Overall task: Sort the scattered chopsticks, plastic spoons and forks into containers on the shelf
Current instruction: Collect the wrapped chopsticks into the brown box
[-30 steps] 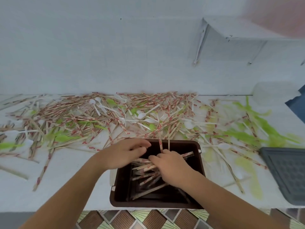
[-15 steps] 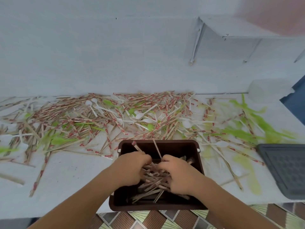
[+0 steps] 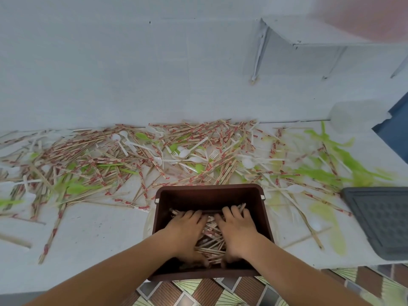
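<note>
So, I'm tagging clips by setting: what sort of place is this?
Probably a back-of-house storage or prep corner of an eatery: a white shelf strewn with paper-wrapped chopsticks and plastic spoons, a brown bin for sorting, and a bare white wall.

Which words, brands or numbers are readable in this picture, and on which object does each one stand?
No text can be read.
Chopstick wrappers: red printed marks, too small and blurred to read.
Brown bin: no text visible.
Grey tray: no text visible.
</note>
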Motion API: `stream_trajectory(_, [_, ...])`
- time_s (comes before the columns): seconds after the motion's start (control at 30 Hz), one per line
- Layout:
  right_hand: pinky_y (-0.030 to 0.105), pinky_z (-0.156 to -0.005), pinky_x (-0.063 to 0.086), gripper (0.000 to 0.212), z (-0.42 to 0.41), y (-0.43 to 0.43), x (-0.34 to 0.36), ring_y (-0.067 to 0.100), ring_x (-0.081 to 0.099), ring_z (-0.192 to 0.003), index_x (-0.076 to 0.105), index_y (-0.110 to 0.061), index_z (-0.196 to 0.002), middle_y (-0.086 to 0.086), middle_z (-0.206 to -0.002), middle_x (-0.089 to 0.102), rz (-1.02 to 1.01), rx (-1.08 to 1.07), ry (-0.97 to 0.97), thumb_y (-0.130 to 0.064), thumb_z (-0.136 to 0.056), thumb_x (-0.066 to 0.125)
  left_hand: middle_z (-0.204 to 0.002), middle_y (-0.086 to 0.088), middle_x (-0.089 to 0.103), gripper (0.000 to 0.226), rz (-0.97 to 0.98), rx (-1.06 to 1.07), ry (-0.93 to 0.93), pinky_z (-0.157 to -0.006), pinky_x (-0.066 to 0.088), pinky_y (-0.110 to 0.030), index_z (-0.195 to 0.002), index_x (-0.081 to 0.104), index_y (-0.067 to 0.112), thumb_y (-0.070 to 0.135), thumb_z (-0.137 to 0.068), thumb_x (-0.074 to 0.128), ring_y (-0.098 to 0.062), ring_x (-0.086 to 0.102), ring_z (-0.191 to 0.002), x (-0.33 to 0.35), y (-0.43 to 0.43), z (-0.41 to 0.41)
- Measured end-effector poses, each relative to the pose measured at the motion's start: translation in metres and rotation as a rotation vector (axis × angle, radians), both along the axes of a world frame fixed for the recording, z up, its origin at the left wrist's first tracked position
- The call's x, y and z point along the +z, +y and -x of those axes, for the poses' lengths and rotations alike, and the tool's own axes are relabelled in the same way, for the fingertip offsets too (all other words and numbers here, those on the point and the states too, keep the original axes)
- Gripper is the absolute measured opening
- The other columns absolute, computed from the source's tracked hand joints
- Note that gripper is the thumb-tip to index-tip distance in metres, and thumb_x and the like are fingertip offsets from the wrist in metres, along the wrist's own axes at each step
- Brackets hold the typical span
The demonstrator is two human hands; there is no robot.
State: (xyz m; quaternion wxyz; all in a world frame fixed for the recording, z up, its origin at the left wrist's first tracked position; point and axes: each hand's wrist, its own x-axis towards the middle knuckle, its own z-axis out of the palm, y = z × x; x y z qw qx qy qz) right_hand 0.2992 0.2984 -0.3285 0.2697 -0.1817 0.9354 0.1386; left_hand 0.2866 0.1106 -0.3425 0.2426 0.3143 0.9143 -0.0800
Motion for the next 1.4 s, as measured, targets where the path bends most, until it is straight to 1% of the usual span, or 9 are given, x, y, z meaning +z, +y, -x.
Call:
stream_trajectory(0.17, [0.064,-0.118,0.009,0.103,-0.004,-0.009,0.005,0.037,0.039,-0.136,0.035,-0.015,-0.146,0.013,-0.141,0.046,0.034,0.037,0.072,-0.066,-0.066,0.076,-0.155,-0.010,0.027,0.136,0.018,0.032,0.054,-0.114,0.039,-0.053,-0.163,0.007,0.011,0.081,-0.067,0.073,-0.035,0.033,-0.139,0.000,0.009,0.000])
stream_trajectory(0.33, [0.044,-0.098,0.042,0.044,0.002,-0.010,0.024,0.032,0.065,-0.107,0.056,-0.018,-0.121,0.008,-0.113,0.067,0.209,-0.019,0.200,-0.035,-0.083,0.068,-0.134,-0.008,0.052,0.056,-0.034,0.117,0.107,-0.103,0.045,-0.047,-0.135,0.049,0.017,0.045,-0.089,0.063,-0.031,0.049,-0.124,0.014,0.010,0.005])
stream_trajectory(0.43, [0.039,-0.087,0.049,0.030,0.004,-0.004,0.030,0.030,0.063,-0.106,0.059,-0.019,-0.118,0.005,-0.115,0.063,0.318,-0.047,0.273,-0.028,-0.090,0.063,-0.125,-0.003,0.060,0.035,-0.077,0.141,0.197,-0.099,0.046,-0.044,-0.124,0.057,0.021,0.034,-0.092,0.057,-0.027,0.057,-0.117,0.026,0.006,0.009])
stream_trajectory(0.6, [0.035,-0.089,0.053,0.044,0.001,0.010,0.030,0.021,0.049,-0.114,0.053,-0.027,-0.131,-0.004,-0.124,0.047,0.566,-0.097,0.332,-0.032,-0.088,0.064,-0.124,0.001,0.056,0.038,-0.202,0.175,0.183,-0.089,0.056,-0.043,-0.131,0.050,0.025,0.024,-0.094,0.059,-0.023,0.059,-0.112,0.034,0.002,0.008])
stream_trajectory(0.77, [0.042,-0.101,0.051,0.080,0.001,0.015,0.025,0.029,0.046,-0.125,0.036,-0.030,-0.149,0.002,-0.137,0.036,0.442,-0.135,-0.171,-0.026,-0.077,0.073,-0.128,0.002,0.057,0.050,-0.152,0.100,-0.027,-0.096,0.054,-0.043,-0.134,0.053,0.028,0.036,-0.087,0.067,-0.025,0.058,-0.116,0.032,-0.007,0.008])
stream_trajectory(0.9, [0.042,-0.103,0.050,0.060,0.006,0.016,0.018,0.029,0.044,-0.125,0.050,-0.024,-0.134,0.003,-0.133,0.041,0.405,-0.160,-0.105,-0.027,-0.078,0.072,-0.129,0.001,0.055,0.043,-0.188,0.145,-0.078,-0.096,0.055,-0.042,-0.132,0.056,0.026,0.038,-0.092,0.065,-0.023,0.056,-0.117,0.033,-0.006,0.011])
stream_trajectory(1.1, [0.043,-0.100,0.052,0.066,0.010,0.011,0.010,0.031,0.046,-0.128,0.045,-0.023,-0.143,0.005,-0.140,0.042,0.326,-0.153,0.000,-0.016,-0.083,0.073,-0.158,-0.011,0.021,0.084,0.033,0.126,0.022,-0.114,0.039,-0.049,-0.155,0.022,0.022,0.040,-0.089,0.072,-0.035,0.028,-0.143,0.015,-0.002,0.003])
stream_trajectory(1.27, [0.047,-0.109,0.043,0.067,0.016,0.004,0.008,0.034,0.036,-0.134,0.048,-0.024,-0.145,0.009,-0.146,0.038,0.220,-0.068,0.085,-0.020,-0.083,0.074,-0.150,-0.010,0.033,0.065,-0.066,0.183,0.154,-0.102,0.047,-0.044,-0.148,0.036,0.023,0.027,-0.092,0.068,-0.033,0.033,-0.137,0.021,0.005,0.007])
stream_trajectory(1.4, [0.042,-0.092,0.054,0.047,0.025,0.003,0.010,0.030,0.054,-0.115,0.059,-0.026,-0.123,0.004,-0.124,0.057,0.314,-0.118,0.028,-0.019,-0.079,0.072,-0.138,-0.011,0.053,0.040,0.018,0.145,0.015,-0.096,0.053,-0.046,-0.138,0.056,0.019,0.014,-0.098,0.059,-0.034,0.056,-0.123,0.024,0.004,0.009])
